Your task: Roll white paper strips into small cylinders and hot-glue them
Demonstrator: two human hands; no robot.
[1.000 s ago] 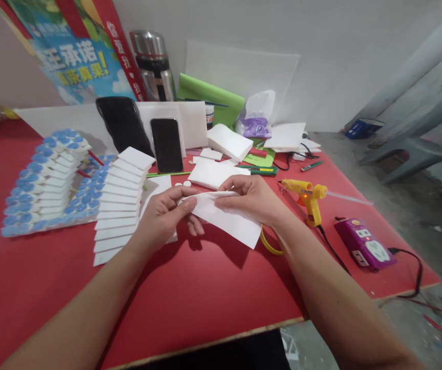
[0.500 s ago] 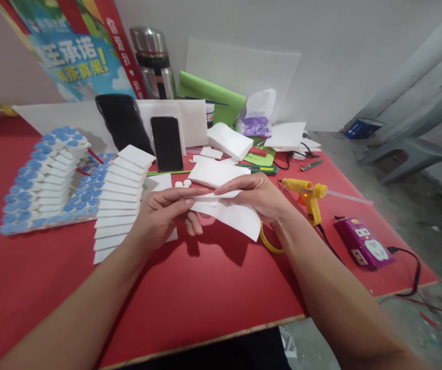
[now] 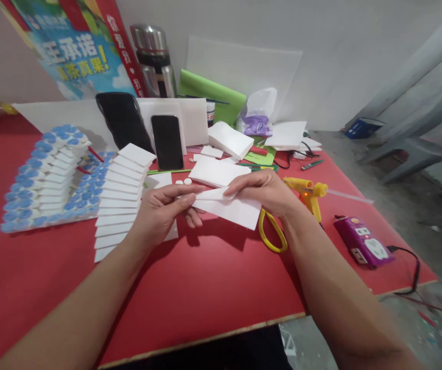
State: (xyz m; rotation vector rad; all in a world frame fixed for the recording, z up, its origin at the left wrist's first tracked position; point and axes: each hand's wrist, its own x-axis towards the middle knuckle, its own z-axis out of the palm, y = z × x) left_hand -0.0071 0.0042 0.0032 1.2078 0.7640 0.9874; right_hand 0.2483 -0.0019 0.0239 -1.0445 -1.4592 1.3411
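Note:
Above the red table, a sheet of white paper [image 3: 232, 209] with a folded upper edge is held between both hands. My left hand [image 3: 169, 208] pinches its left end between thumb and forefinger, the other fingers curled below. At the fold's right part, my right hand [image 3: 257, 190] grips the sheet, thumb on top; its other fingers are partly hidden. Just behind the sheet lies a stack of white paper [image 3: 217, 171]. Small white round pieces [image 3: 184, 181] sit near my left fingertips. Below my right wrist is the yellow loop handle [image 3: 273, 234] of some tool.
A fanned row of white cards [image 3: 118, 205] and a blue-and-white stepped model [image 3: 51, 180] stand left. Behind are a phone [image 3: 167, 143] and a steel thermos [image 3: 153, 59]. Right are a yellow glue gun [image 3: 308, 189], its light lit, and a purple power strip [image 3: 363, 241].
The sheet has tilted so its folded strip shows flatter and wider. My right hand has shifted slightly right, thumb now on the fold, uncovering more of the yellow handle.

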